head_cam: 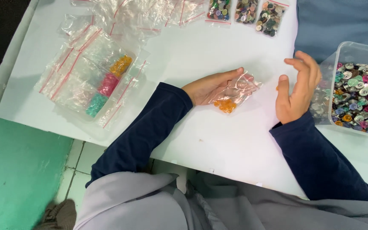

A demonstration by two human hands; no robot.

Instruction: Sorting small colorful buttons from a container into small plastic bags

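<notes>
Where cropped, button tub (354,51) partly unseen.

Left hand (207,87) holds bag of orange buttons (233,94).

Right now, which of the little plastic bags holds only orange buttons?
The small clear bag under the left hand, mid-table. The three bags at the top edge hold mixed colours.

Bag pile (91,81) left on table (218,140); held bag (235,94) centre; button tub (356,96) right.
</notes>
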